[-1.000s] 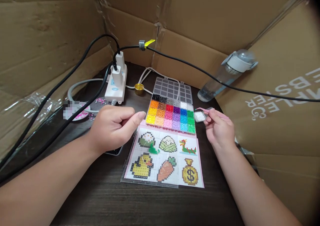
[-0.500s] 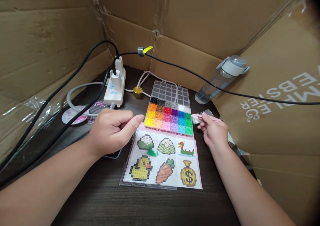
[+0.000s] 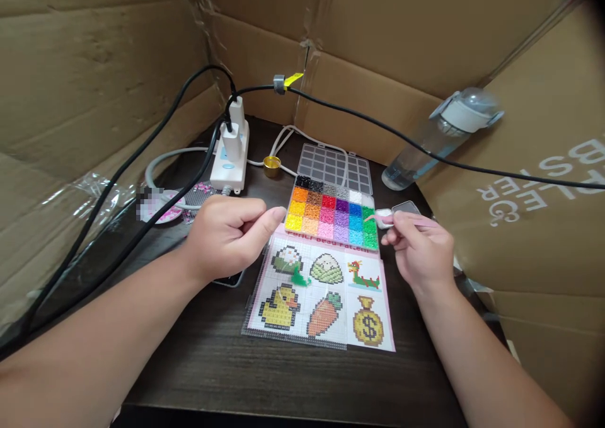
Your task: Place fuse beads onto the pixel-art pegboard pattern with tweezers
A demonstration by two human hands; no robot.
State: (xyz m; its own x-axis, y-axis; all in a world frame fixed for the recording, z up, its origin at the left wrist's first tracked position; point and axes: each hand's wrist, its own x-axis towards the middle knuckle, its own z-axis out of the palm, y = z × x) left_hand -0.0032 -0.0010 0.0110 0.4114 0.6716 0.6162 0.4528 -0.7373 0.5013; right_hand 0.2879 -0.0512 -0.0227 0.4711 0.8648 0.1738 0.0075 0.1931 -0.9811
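Pink tweezers [image 3: 388,221] are pinched in my right hand [image 3: 423,245], their tips by the green compartments along the right side of a bead box [image 3: 331,214]. Small beads sorted by colour fill this box. My left hand [image 3: 231,232] is closed in a fist, thumb against the index finger, left of the box; whatever it may hold is hidden. Nearer to me lies a pattern sheet [image 3: 373,273] with pixel pictures such as a duck and a carrot. A clear pegboard [image 3: 293,341] covers much of it, with a patch of green beads [image 3: 299,277] on top.
The open box lid [image 3: 335,163] and a small gold cup [image 3: 271,166] are behind. A power strip [image 3: 230,169] stands left, with black cables [image 3: 350,108] crossing above. A water bottle [image 3: 435,141] leans at right. Cardboard walls [image 3: 378,31] surround the dark table [image 3: 236,377].
The whole view has shifted, with things appearing further right and slightly higher. The right hand still grips the tweezers near the green beads; the left fist looks the same.
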